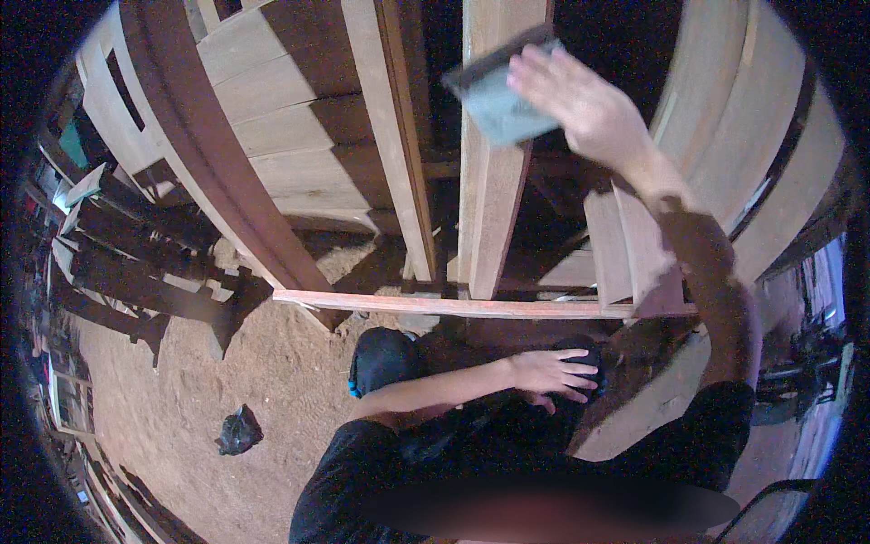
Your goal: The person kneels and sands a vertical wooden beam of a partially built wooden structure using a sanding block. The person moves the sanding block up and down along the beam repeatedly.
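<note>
My right hand (pixel 584 102) is raised at the upper right, gripping a pale blue-grey flat pad (pixel 503 112) with a dark edge, perhaps a sanding sheet or block; both are blurred. The pad lies over an upright wooden board (pixel 496 204), and whether it touches the wood I cannot tell. My left hand (pixel 554 377) rests on my right knee with its fingers spread and nothing in it. Between my knees and the upright boards runs a narrow wooden rail (pixel 442 304) with a reddish edge.
Wooden planks and frame parts (pixel 217 149) stand at the left, with curved-looking boards (pixel 720 122) at the right. A black plastic bag (pixel 240 430) lies on the sandy floor (pixel 183 367) at the lower left. Stacked dark wood pieces (pixel 143 272) are at the far left.
</note>
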{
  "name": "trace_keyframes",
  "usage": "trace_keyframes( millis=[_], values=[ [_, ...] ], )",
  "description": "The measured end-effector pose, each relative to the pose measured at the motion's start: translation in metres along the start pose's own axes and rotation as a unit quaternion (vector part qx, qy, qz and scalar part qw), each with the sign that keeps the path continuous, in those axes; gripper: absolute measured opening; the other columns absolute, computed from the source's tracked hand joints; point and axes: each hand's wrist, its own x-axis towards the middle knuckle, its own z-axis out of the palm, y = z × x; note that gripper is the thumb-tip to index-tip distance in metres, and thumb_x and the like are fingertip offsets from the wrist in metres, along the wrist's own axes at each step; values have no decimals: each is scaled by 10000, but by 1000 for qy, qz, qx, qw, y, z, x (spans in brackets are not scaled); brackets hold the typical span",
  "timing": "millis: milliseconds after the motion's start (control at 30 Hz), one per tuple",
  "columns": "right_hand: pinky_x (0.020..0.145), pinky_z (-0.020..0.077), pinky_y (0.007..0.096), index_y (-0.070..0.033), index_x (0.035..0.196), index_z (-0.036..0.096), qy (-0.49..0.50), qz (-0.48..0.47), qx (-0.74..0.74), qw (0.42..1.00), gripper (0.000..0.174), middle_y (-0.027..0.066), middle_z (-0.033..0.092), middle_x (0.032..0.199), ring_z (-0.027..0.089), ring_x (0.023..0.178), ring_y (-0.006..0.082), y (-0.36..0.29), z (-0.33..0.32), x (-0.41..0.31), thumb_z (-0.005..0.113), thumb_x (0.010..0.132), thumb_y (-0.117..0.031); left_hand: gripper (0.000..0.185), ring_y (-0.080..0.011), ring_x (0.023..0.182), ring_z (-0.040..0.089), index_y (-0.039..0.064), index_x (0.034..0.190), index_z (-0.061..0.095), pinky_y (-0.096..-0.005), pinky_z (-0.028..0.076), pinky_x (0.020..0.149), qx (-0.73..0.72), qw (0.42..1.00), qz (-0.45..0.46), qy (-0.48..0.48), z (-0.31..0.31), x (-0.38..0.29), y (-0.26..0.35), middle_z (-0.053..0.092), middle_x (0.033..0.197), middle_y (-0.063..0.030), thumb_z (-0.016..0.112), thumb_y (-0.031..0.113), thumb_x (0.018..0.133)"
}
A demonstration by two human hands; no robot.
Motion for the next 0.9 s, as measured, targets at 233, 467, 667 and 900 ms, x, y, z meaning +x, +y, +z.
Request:
trace_keyframes(
  millis=[233, 467, 667, 900],
  values=[
    [1151, 380, 402, -27, 1317, 586, -44, -78, 62, 994, 441, 121, 580, 1367, 525, 1304, 244, -32, 11, -29, 526, 888, -105, 713, -283, 1463, 271, 212, 1371, 564, -564, 103, 1213, -23, 999, 17, 17, 11, 5, -5, 431, 1509, -66, 719, 513, 742],
    [1158, 362, 420, -45, 1347, 564, 26, 22, -14, 999, 624, 100, 550, 1413, 485, 1346, 261, 14, -2, 4, 502, 739, 79, 713, -285, 1473, 243, 225, 1385, 552, -568, 100, 1211, -31, 999, 14, 19, 16, 2, -7, 399, 1531, -67, 711, 515, 753],
    [1134, 398, 422, -24, 1314, 588, -33, -75, 70, 994, 447, 127, 577, 1371, 527, 1305, 257, -22, 21, -26, 515, 882, -109, 720, -297, 1472, 244, 214, 1380, 556, -590, 98, 1202, -32, 998, 28, 35, 27, -4, -14, 389, 1537, -74, 708, 530, 752],
    [1153, 372, 409, -50, 1337, 576, 31, -3, -22, 999, 550, 111, 554, 1405, 502, 1331, 245, 16, -4, 8, 502, 796, 22, 751, -307, 1467, 255, 215, 1392, 537, -592, 103, 1201, -27, 998, 29, 40, 26, -2, -11, 401, 1529, -78, 716, 536, 737]
  ],
)
